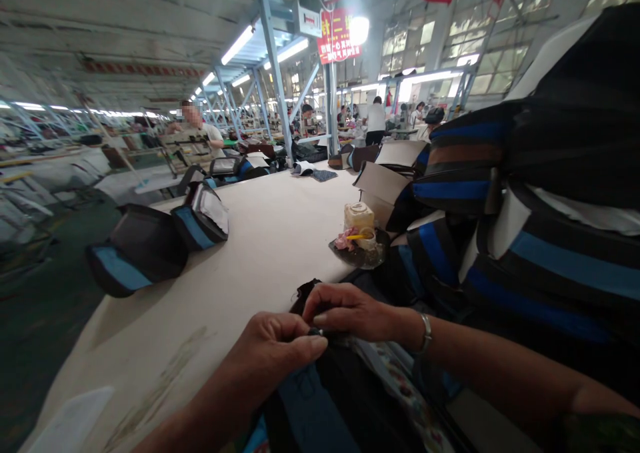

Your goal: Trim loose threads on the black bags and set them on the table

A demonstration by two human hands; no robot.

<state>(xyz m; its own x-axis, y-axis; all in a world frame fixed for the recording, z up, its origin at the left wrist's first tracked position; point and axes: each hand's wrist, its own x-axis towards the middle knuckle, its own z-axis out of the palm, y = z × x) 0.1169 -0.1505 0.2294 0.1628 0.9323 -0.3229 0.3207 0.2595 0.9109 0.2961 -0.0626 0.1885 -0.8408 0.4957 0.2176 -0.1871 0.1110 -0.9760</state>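
Observation:
A black fabric bag piece with a blue panel [313, 406] lies in front of me at the table's near edge. My left hand [280, 346] is closed, its thumb and finger pinching the bag's upper edge. A small shiny spot shows beside that thumb, too small to name. Just to the right, my right hand [355, 313], with a silver bracelet [426, 333] on the wrist, pinches the same edge. Its fingertips meet the left hand's. Patterned lining shows along the bag's right side.
The pale table [270, 240] carries black-and-blue bag pieces [135, 246] at left. High stacks of similar pieces [565, 260] crowd the right. A dark dish [367, 256] holds a block-like container [359, 218] and a yellow item. People work farther back.

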